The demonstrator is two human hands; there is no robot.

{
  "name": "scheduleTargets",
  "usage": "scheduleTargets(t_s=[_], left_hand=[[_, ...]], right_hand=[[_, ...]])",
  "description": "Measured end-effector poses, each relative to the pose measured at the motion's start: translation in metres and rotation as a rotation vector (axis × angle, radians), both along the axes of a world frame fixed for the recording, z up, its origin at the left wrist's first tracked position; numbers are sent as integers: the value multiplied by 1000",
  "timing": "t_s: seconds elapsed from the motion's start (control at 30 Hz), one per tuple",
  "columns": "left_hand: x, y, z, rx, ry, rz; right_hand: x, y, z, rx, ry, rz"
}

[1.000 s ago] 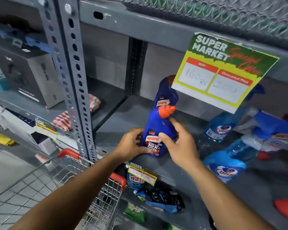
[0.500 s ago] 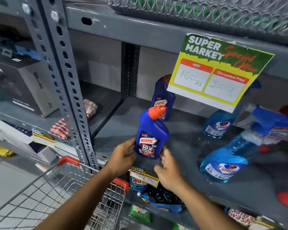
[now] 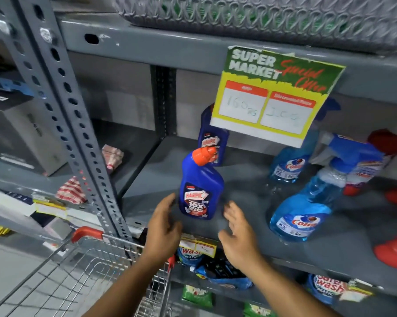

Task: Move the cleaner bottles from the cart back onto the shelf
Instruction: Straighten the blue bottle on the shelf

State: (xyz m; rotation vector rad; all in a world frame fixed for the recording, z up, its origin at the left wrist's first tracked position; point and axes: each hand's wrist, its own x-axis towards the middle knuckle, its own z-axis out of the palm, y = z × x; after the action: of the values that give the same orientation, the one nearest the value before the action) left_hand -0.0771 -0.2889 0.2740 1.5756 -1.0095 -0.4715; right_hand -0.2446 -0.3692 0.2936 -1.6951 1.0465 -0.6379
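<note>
While the blue cleaner bottle (image 3: 201, 188) stands upright near the shelf (image 3: 250, 202) front, left hand (image 3: 164, 225) and right hand (image 3: 236, 234) flank it, spread, empty; placing looks done; next, the cart (image 3: 87, 233).

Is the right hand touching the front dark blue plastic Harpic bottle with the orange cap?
Apart. The head view shows grey shelf between the open right hand and the front dark blue Harpic bottle.
</note>
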Motion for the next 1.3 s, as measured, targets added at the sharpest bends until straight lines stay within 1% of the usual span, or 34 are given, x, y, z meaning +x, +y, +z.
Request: scheduleTargets(t_s=[0.03,0.07,0.1,0.17,0.2,0.23,0.27,0.33,0.37,0.4,0.43,0.6,0.73,0.8,0.83,0.9,0.93,0.97,1.0,1.03,1.07,1.13,1.2,1.27,1.3], left_hand=[[-12,8,-2,-52,-109,128],[-26,15,-5,-122,-185,181],[-42,22,-6,-177,-221,151],[-78,21,-7,-212,-238,-82],[-95,14,-5,-181,-230,-222],[-112,2,-1,-131,-209,-342],[-126,-15,3,-77,-178,-413],[-154,-55,13,75,-57,-471],[-165,-73,19,155,31,-488],[-174,-88,23,194,93,-508],[-180,-96,23,194,118,-523],[-177,-94,0,186,75,-478],[-177,-93,-1,119,142,-474],[-180,-85,1,115,116,-377],[-182,-78,0,75,64,-281],[-190,-61,4,-121,-173,-106],[-201,-54,7,-198,-271,-83],[-221,-52,9,-259,-310,-123],[-245,-55,13,-267,-303,-209],[-271,-60,15,-249,-279,-300],[-299,-67,18,-208,-232,-376],[-349,-89,23,-77,-87,-457],[-384,-123,29,68,60,-473],[-405,-151,34,152,85,-454],[-413,-159,34,145,79,-441]], right_hand=[[-17,4,-3,-35,-23,-81],[-37,9,-8,-80,-50,-184],[-58,14,-12,-125,-79,-297],[-103,11,-22,-207,-108,-545],[-123,2,-25,-220,-106,-647],[-140,-10,-22,-205,-78,-692],[-150,-23,-17,-154,-33,-669],[-160,-39,-5,-51,20,-497],[-161,-43,-1,-36,35,-397],[-161,-44,2,-34,57,-321],[-160,-45,3,-41,87,-275],[-165,-46,0,-44,150,-201],[-167,-44,0,-38,173,-152],[-172,-37,0,-57,166,-168],[-180,-31,-2,-97,110,-252],[-207,-21,-6,-221,-39,-585],[-227,-18,-7,-271,-83,-779],[-255,-21,-4,-315,-103,-923],[-283,-28,0,-350,-95,-989],[-311,-41,4,-364,-48,-984],[-337,-57,7,-326,8,-932],[-364,-81,11,-166,56,-727],[-369,-93,12,-86,38,-457],[-369,-100,2,-104,68,-340],[-370,-102,-3,-113,88,-319]])
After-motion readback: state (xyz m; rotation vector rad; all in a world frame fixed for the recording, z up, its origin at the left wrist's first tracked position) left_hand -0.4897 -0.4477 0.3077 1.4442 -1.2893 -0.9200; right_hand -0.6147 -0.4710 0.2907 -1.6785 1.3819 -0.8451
